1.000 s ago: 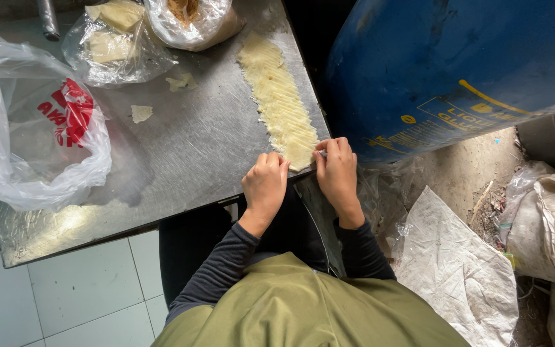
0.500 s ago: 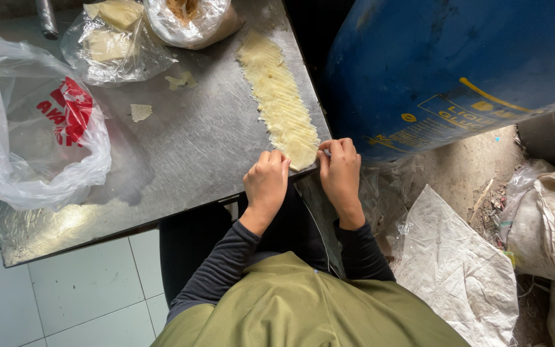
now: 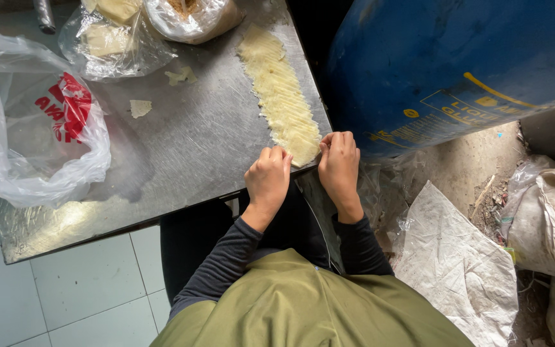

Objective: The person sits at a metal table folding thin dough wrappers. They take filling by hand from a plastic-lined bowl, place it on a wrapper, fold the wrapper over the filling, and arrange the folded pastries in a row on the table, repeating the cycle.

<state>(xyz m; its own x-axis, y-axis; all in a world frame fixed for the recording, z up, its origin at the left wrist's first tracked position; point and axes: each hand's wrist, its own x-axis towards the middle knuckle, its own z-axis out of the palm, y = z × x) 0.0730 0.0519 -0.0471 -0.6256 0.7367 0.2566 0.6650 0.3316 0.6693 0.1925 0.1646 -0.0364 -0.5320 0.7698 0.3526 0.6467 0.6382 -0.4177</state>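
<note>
Both the left hand [image 3: 269,175] and right hand [image 3: 338,160] pinched, fingers curled narrow, the near end of the row of pale overlapped slices [image 3: 281,96] along the steel table [image 3: 194,141] edge. Light, even fingertip pressure would probably have kept the thin pieces from tearing.

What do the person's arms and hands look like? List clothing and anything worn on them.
Both arms wear close-fitting dark grey long sleeves ending at the wrists. The left hand and right hand are bare: no gloves, rings or watch visible. An olive-green garment covers the torso below.
</note>
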